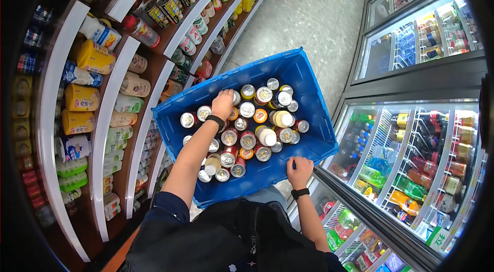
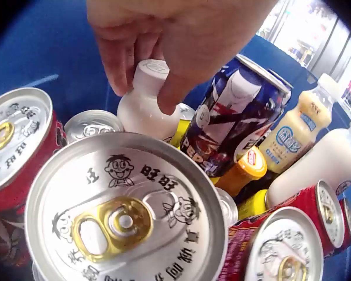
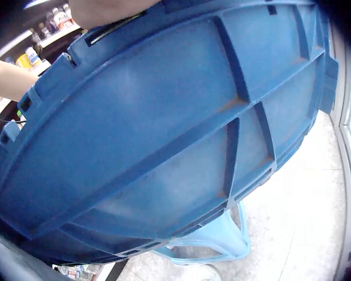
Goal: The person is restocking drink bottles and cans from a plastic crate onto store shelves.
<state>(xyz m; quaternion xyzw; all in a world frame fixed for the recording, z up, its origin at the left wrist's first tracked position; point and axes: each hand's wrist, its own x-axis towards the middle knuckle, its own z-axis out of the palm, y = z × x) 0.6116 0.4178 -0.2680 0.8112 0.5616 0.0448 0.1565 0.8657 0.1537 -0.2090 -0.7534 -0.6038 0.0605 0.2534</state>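
Note:
My left hand (image 1: 223, 104) reaches down into a blue crate (image 1: 314, 84) full of upright drink cans and bottles. Thumb and fingers pinch a small white bottle (image 2: 143, 114) around its neck, just under the white cap. Beside it a dark blue Pepsi can (image 2: 228, 111) leans at an angle. A large can (image 2: 155, 155) with a gold pull tab and cartoon print fills the left wrist view's foreground. Over the crate's near rim my right hand (image 1: 300, 171) curls its fingers; the right wrist view shows the crate's ribbed outer wall (image 3: 152, 105) below that hand.
Shelves (image 1: 116, 81) of bottles and cans line the left side. Glass-door coolers (image 1: 406, 159) with drinks stand along the right. A grey floor aisle (image 1: 303, 9) runs ahead. Beneath the crate is a light blue plastic stool (image 3: 222, 237).

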